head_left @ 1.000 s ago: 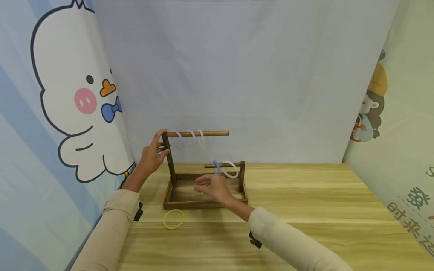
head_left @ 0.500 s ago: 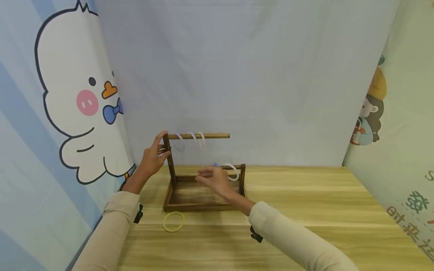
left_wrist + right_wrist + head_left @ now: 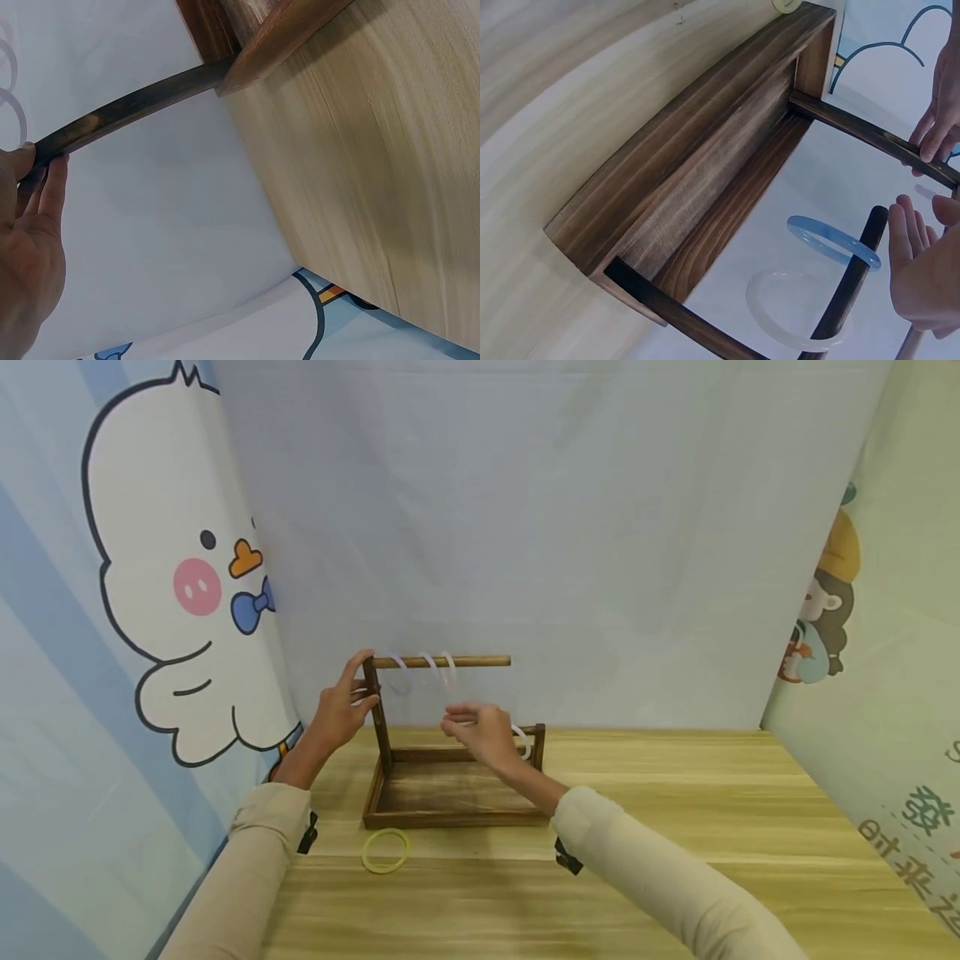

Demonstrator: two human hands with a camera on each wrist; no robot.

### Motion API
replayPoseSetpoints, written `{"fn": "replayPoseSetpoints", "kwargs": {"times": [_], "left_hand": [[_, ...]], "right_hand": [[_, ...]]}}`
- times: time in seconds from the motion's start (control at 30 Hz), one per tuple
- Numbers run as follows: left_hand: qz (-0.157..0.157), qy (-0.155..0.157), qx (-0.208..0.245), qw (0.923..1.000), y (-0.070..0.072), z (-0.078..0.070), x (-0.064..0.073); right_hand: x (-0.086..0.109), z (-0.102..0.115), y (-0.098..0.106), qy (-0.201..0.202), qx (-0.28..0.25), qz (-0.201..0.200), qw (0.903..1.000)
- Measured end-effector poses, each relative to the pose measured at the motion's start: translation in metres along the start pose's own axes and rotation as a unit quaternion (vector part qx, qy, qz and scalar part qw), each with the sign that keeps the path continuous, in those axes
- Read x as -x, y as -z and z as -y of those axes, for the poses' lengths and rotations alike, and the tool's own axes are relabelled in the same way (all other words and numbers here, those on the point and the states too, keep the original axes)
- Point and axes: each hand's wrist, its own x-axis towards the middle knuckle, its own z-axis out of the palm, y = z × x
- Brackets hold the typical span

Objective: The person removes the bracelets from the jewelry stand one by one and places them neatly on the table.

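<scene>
My left hand [image 3: 337, 714] grips the tall upright post [image 3: 127, 112] of a dark wooden bangle stand, thumb on one side and fingers on the other. From its upper bar [image 3: 480, 661] hang a purple bangle [image 3: 399, 670], a lilac bangle [image 3: 430, 665] and a pale bangle [image 3: 452, 668]. My right hand [image 3: 487, 739] hovers by the free end of the lower bar [image 3: 851, 289], fingers fairly straight, thumb apart, nothing seen between them. That bar carries a blue bangle [image 3: 836, 237], hidden by the hand in the head view, and a white bangle [image 3: 527, 742].
A yellow bangle [image 3: 365, 852] lies on the wooden table [image 3: 675, 827], in front of the stand's tray [image 3: 450, 819]. Behind stands a plain pale cloth [image 3: 570, 543]. Printed curtains flank the table, with a cartoon bird [image 3: 150, 485] on the left one.
My right hand has risen from over the tray to the lower bar's free end, covering the blue bangle in the head view. The left hand has kept its grip on the post.
</scene>
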Motion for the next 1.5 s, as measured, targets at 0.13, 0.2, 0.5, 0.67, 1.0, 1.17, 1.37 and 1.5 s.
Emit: {"fn": "replayPoseSetpoints", "kwargs": {"times": [0.13,0.2,0.5,0.67,1.0,1.17,1.37,1.5], "left_hand": [[0.0,-0.003,0.0,1.0,0.0,0.001,0.001],[0.0,-0.002,0.0,1.0,0.0,0.001,0.001],[0.005,-0.005,-0.001,1.0,0.001,-0.001,0.0],[0.005,-0.007,0.002,1.0,0.001,-0.002,-0.003],[0.002,-0.021,0.002,0.9998,0.003,0.002,0.001],[-0.009,-0.037,-0.011,0.9992,0.004,0.003,0.005],[-0.015,-0.05,-0.01,0.9986,0.004,0.001,0.002],[-0.004,-0.036,0.001,0.9993,0.003,0.002,0.003]], "right_hand": [[-0.004,0.0,0.002,-0.006,-0.002,-0.005,1.0],[-0.005,0.0,0.003,0.0,0.001,-0.008,1.0],[-0.009,0.005,0.007,-0.017,-0.006,-0.035,0.9992],[-0.013,0.006,0.007,-0.023,-0.005,-0.051,0.9984],[-0.016,0.005,0.004,-0.023,0.0,-0.066,0.9975],[-0.015,0.004,0.004,-0.02,0.002,-0.053,0.9984],[-0.019,0.005,0.008,-0.026,0.013,-0.066,0.9974],[-0.021,0.004,0.01,-0.031,0.017,-0.072,0.9968]]}}
